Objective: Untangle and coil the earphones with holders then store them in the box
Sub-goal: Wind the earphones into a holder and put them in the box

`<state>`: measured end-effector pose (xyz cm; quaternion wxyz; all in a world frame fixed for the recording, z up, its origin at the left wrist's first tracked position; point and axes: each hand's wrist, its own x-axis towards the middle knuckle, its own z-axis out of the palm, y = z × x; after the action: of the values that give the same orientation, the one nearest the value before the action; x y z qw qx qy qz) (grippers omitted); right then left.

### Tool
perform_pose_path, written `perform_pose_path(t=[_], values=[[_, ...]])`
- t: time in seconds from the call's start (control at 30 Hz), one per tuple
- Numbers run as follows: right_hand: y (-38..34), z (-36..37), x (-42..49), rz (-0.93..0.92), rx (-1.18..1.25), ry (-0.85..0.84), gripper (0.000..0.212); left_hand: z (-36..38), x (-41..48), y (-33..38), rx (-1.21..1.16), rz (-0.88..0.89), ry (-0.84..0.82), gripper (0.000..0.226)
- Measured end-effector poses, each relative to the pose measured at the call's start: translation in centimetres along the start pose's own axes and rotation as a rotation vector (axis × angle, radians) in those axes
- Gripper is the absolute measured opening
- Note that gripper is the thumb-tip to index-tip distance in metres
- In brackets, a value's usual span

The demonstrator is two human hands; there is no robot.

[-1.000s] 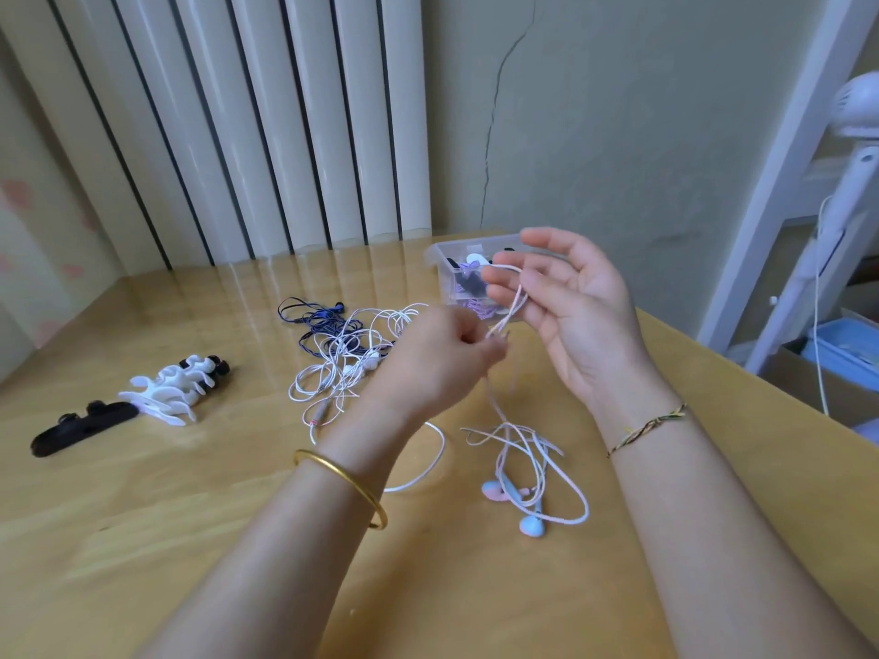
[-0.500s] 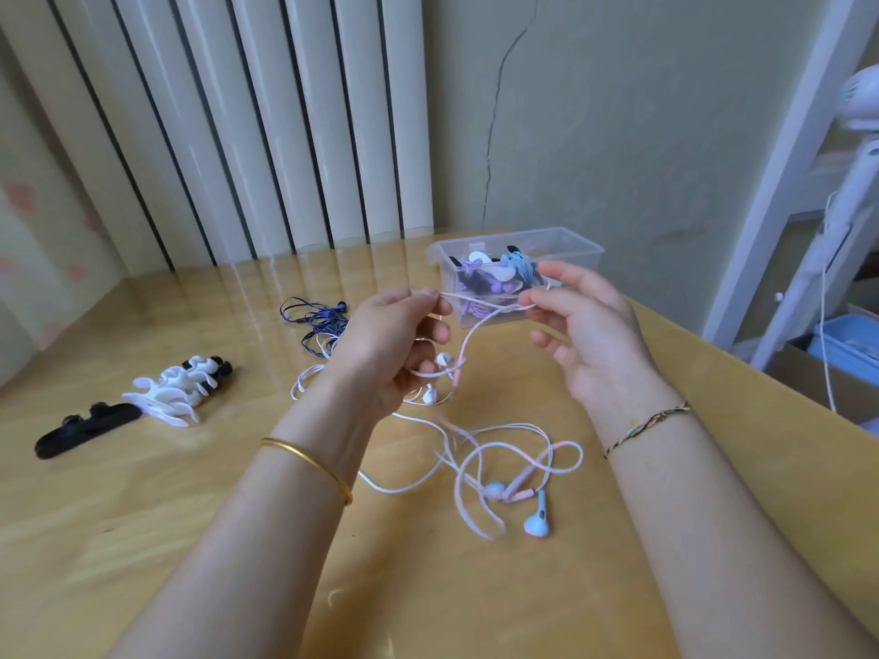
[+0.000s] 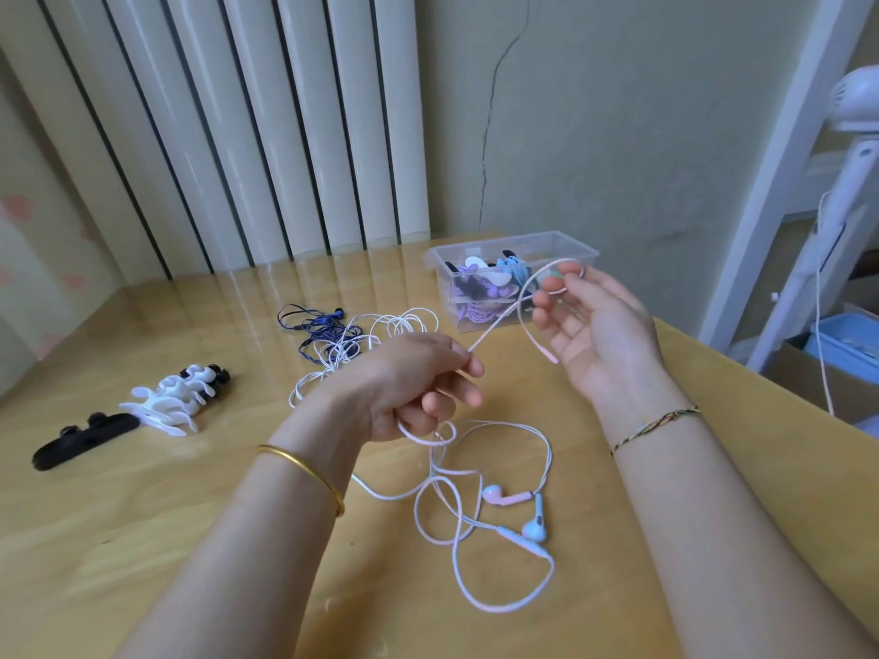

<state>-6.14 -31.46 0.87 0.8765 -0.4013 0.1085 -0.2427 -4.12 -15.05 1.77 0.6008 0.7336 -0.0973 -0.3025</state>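
My left hand (image 3: 418, 387) pinches the cord of the pink-and-blue earphones (image 3: 516, 511) above the table. That cord runs up to my right hand (image 3: 594, 325), which holds a loop of it round its raised fingers, the plug end hanging by the palm. The two earbuds and loose cord loops lie on the table below my hands. Behind my left hand lies a tangle of white earphones (image 3: 380, 332) and blue earphones (image 3: 316, 325). A clear plastic box (image 3: 566, 247) with coiled earphones inside stands behind my right hand. White holders (image 3: 171, 397) and a black holder (image 3: 81, 439) lie at the left.
The wooden table (image 3: 142, 539) ends at a slanted edge on the right. Beyond it stand a white frame (image 3: 770, 183), a cardboard box (image 3: 808, 373) and a hanging white cable (image 3: 820, 302). Vertical blinds (image 3: 238, 135) and a cracked wall back the table.
My hands have drawn apart, pulling the cord taut between them. The right hand moved right and now has a loop of cord round its fingers; the left dropped lower.
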Motion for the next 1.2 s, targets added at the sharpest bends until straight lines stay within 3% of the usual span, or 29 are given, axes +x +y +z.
perform_pose_path(t=[0.17, 0.27, 0.33, 0.4, 0.47, 0.53, 0.63, 0.9, 1.0, 1.1, 1.2], values=[[0.0, 0.5, -0.4, -0.041, -0.104, -0.115, 0.024, 0.2, -0.1, 0.0, 0.190, 0.032, 0.043, 0.030], [0.1, 0.7, -0.6, -0.088, -0.209, -0.167, 0.026, 0.2, -0.2, 0.4, 0.348, 0.077, 0.162, 0.042], [0.3, 0.8, -0.7, -0.108, -0.286, -0.190, 0.025, 0.3, -0.1, 0.6, 0.453, 0.196, 0.340, 0.037], [0.4, 0.9, -0.9, -0.136, -0.377, -0.207, 0.025, 0.3, 0.0, 0.8, 0.459, 0.426, 0.532, 0.026], [0.7, 1.1, -1.1, -0.164, -0.446, -0.224, 0.027, 0.6, -0.6, 1.4, 0.338, 0.632, 0.523, 0.017], [0.8, 1.2, -1.4, -0.181, -0.469, -0.245, 0.028, 1.1, -1.0, 1.8, 0.360, 0.704, 0.417, 0.011], [0.9, 1.3, -1.4, -0.221, -0.526, -0.266, 0.028, 1.4, -0.7, 1.2, 0.512, 0.702, 0.441, 0.011], [1.9, 0.0, 0.2, -0.193, -0.519, -0.100, 0.024, -1.0, -0.9, 1.2, -0.026, 0.400, 0.124, 0.020], [1.9, 0.0, 0.4, -0.330, -0.838, -0.082, 0.032, -1.2, -0.8, 1.1, -0.080, 0.336, 0.112, 0.022], [2.2, 0.8, -0.3, -0.465, -0.889, -0.292, 0.050, -1.3, -0.7, 1.0, -0.044, 0.342, 0.184, 0.023], [2.9, 1.4, -1.1, -0.519, -0.880, -0.469, 0.024, -1.3, -0.6, 1.0, -0.075, 0.357, 0.209, 0.024]])
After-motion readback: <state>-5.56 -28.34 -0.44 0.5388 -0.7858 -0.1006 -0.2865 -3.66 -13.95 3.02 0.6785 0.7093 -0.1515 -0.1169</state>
